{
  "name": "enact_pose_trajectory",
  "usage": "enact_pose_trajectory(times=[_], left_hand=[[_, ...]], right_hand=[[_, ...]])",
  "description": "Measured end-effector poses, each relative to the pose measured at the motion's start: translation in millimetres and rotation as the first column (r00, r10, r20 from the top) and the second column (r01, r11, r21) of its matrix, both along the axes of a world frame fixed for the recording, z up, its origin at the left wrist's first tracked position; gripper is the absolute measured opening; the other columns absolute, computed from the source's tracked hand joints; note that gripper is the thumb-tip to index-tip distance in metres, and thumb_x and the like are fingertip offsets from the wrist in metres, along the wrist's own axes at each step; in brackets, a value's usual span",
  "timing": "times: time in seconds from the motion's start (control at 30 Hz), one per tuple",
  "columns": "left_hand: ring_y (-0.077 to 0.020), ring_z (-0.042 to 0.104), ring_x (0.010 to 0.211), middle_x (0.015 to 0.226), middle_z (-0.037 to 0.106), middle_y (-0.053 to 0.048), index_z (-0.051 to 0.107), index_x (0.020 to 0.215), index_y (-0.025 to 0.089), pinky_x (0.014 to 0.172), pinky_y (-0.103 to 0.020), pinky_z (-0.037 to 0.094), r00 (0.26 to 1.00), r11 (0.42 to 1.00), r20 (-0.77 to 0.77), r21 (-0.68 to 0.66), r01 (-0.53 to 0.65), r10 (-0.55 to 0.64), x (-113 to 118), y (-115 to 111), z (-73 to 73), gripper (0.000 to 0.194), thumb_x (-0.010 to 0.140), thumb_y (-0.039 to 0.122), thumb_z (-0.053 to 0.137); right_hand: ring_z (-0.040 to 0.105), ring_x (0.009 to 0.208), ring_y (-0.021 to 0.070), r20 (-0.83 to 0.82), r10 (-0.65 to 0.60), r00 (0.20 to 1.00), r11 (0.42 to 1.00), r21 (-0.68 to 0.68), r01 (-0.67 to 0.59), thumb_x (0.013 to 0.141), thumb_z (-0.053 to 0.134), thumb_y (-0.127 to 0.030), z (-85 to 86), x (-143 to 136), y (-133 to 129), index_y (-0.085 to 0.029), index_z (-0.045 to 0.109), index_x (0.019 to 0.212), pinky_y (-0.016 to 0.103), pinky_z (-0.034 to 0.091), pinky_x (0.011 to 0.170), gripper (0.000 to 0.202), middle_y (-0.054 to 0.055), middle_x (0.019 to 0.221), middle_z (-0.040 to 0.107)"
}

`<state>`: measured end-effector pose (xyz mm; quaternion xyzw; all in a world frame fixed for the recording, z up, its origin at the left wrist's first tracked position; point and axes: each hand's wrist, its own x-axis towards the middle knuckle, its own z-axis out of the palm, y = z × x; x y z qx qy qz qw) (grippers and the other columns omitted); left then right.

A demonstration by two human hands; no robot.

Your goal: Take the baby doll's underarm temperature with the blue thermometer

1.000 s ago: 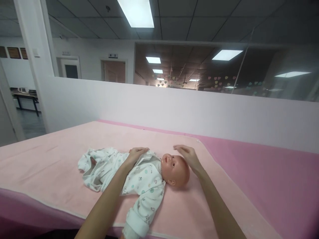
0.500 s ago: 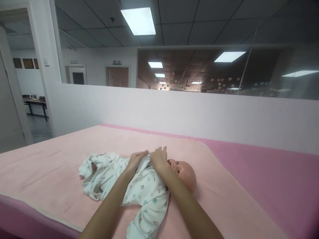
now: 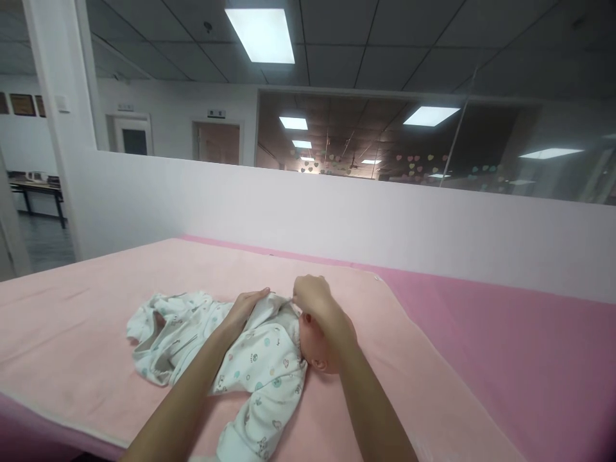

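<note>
A baby doll lies on its back, its bare head to the right and partly hidden behind my right forearm. It wears a white baby romper with small coloured prints, one sleeve stretched toward me. My left hand is on the chest of the romper, its fingers closed over the front cloth. By the doll's neck and chin, my right hand is curled with the fingertips pinching the romper's upper edge. The cloth between both hands is raised a little. The fingertips of both hands are partly hidden.
A pale pink sheet covers the padded surface, with darker pink padding along the right. A low white wall with glass above runs behind it. Through the doorway at left stands a table.
My right hand has lifted from the doll's upper chest and turned, its fingers now curled at the romper's edge. My left hand stays on the romper. The view has shifted slightly to the right.
</note>
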<state>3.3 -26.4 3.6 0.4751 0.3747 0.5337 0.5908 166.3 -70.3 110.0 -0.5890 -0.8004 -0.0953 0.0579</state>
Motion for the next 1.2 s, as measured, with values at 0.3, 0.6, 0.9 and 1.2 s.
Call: enact_pose_trajectory(times=[0.3, 0.6, 0.9, 1.2], left_hand=[[-0.0224, 0.063, 0.072, 0.073, 0.07, -0.009, 0.073, 0.08, 0.011, 0.065, -0.028, 0.046, 0.994, 0.992, -0.076, 0.096, 0.079, -0.072, 4, -7, 3.1, 0.032, 0.064, 0.04, 0.069], [-0.0166, 0.06, 0.071, 0.065, 0.064, -0.002, 0.069, 0.073, 0.016, 0.082, -0.034, 0.044, 0.916, 0.956, 0.335, 0.259, 0.136, -0.221, -3, 0, -5.2, 0.023, 0.055, 0.027, 0.078], [-0.0125, 0.055, 0.059, 0.055, 0.055, 0.0, 0.06, 0.061, 0.015, 0.073, -0.033, 0.048, 0.847, 0.992, 0.519, 0.104, 0.07, -0.114, -5, 4, 0.3, 0.026, 0.067, 0.04, 0.069], [-0.0103, 0.051, 0.054, 0.054, 0.052, 0.002, 0.055, 0.061, 0.016, 0.066, -0.028, 0.047, 0.846, 0.997, 0.529, 0.065, 0.03, -0.06, -5, 8, 1.1, 0.028, 0.068, 0.04, 0.068]], right_hand=[[0.057, 0.072, 0.0148, -0.535, 0.238, 0.81, 0.96, 0.005, -0.279, 0.076, 0.049, -0.027, 46.9, 77, -38, -0.018, 0.069, 0.066, 0.023, 0.037, 0.062, 0.024, 0.002, 0.074, 0.067], [0.057, 0.084, 0.0174, -0.777, 0.268, 0.569, 0.873, -0.054, -0.485, 0.074, 0.053, -0.039, 27.3, 67, -4, -0.015, 0.069, 0.069, 0.027, 0.038, 0.077, 0.029, 0.004, 0.082, 0.069], [0.058, 0.082, 0.0172, -0.783, 0.226, 0.579, 0.819, -0.169, -0.548, 0.069, 0.058, -0.038, 11.8, 59, 9, -0.015, 0.069, 0.068, 0.027, 0.039, 0.076, 0.025, 0.004, 0.077, 0.069], [0.037, 0.053, 0.0078, -0.757, 0.21, 0.619, 0.809, -0.221, -0.545, 0.062, 0.061, -0.03, 12.8, 54, 4, -0.016, 0.058, 0.05, 0.022, 0.028, 0.051, 0.019, -0.005, 0.05, 0.045]])
